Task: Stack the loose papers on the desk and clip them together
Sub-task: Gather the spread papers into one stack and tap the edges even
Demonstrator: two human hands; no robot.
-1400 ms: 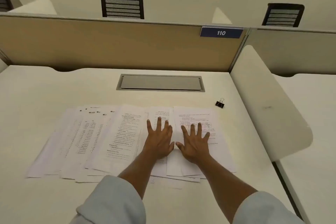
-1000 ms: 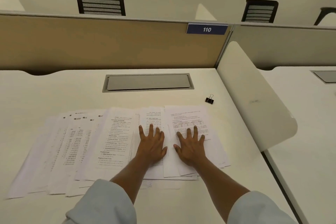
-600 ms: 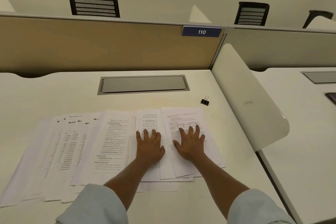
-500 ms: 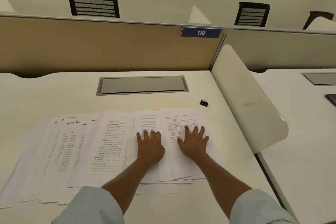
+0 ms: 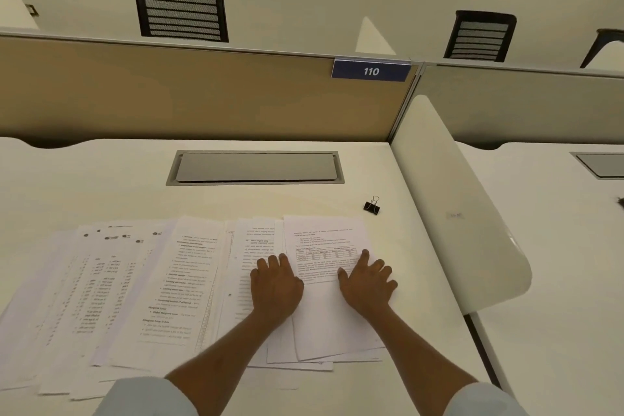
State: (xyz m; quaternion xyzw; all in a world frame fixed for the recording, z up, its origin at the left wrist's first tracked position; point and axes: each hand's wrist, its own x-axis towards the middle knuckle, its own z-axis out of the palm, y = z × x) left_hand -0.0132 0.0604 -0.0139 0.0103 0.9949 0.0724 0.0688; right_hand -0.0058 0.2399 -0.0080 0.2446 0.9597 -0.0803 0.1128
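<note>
Several loose printed papers lie fanned out in an overlapping row across the white desk. My left hand rests palm down on a middle sheet, fingers drawn together. My right hand lies flat on the right part of the rightmost sheet, which carries a small table, fingers angled toward the right edge. A small black binder clip stands alone on the desk beyond the papers, to the right of both hands. Neither hand holds anything.
A grey cable hatch is set into the desk behind the papers. A tan partition with a blue "110" tag closes the back. A white curved divider bounds the right side, with another desk beyond it.
My right hand has slid rightward across the rightmost sheet. My left hand's fingers have drawn closer together. The view has shifted slightly.
</note>
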